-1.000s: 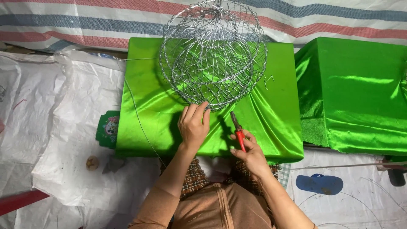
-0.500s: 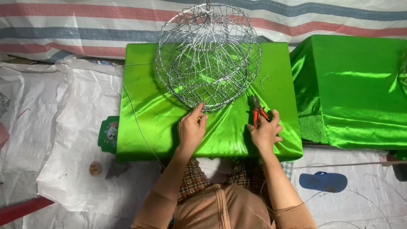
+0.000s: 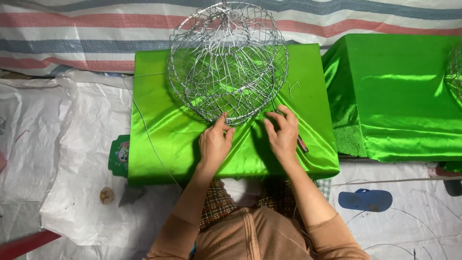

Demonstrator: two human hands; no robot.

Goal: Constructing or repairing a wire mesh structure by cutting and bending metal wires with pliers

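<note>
A round wire cage (image 3: pixel 227 62) stands on a green-draped block (image 3: pixel 159 135), its top reaching almost to the upper picture edge and its near rim well inside the block's front edge. The left hand (image 3: pixel 215 142) lies on the cloth at that near rim, thumb and forefinger pinched on the lowest wires. The right hand (image 3: pixel 283 132) rests just right of it, fingers curled toward the rim; whether they grip a wire I cannot tell, since the strands there are too thin to separate from the mesh. Red-handled pliers (image 3: pixel 302 143) lie under the right palm, mostly hidden; only a bit of handle shows at the hand's right side.

A loose wire (image 3: pixel 144 130) runs down the cloth from the block's upper left and disappears off the front edge. Small wire scraps (image 3: pixel 291 86) lie to the right of the cage.

A second green block (image 3: pixel 399 96) stands to the right, a narrow gap between the two, with another wire shape cut off at the right edge. Bare green cloth lies left of the cage and in front of the hands. White sheeting (image 3: pixel 57 159) covers the floor; a blue sandal (image 3: pixel 365 200) lies to the right of the knees.
</note>
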